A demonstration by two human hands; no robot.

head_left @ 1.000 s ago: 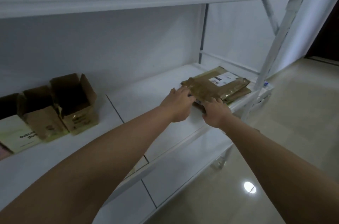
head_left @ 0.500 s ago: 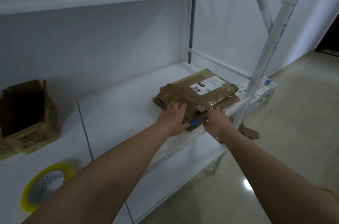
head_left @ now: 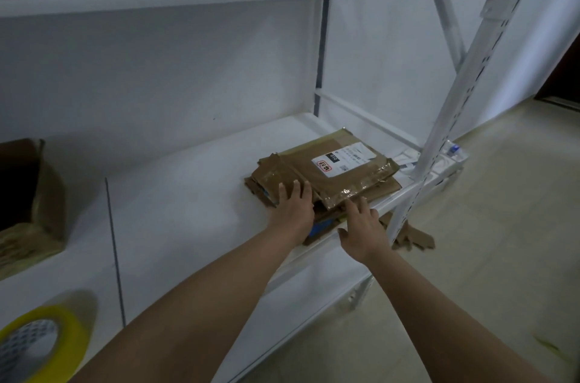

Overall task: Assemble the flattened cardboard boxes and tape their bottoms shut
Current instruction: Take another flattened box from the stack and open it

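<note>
A stack of flattened brown cardboard boxes (head_left: 332, 175) lies at the right end of the white shelf (head_left: 188, 210); the top one carries a white shipping label. My left hand (head_left: 293, 205) rests flat on the stack's near left corner, fingers straight. My right hand (head_left: 364, 225) reaches to the stack's front edge, fingers extended against the lower sheets; whether they hook under is hidden. A roll of yellow-cored tape (head_left: 40, 348) lies on the shelf at the bottom left.
An assembled open brown box (head_left: 28, 200) stands at the left edge of the shelf. A white slotted upright post (head_left: 452, 100) rises just right of the stack. A cardboard scrap (head_left: 411, 238) lies on the tiled floor below. Another shelf board runs overhead.
The stack has slid toward the shelf's front edge, and both hands moved from gripping its near end to lying with straighter fingers. The view shifted right, so the tape roll came into sight.
</note>
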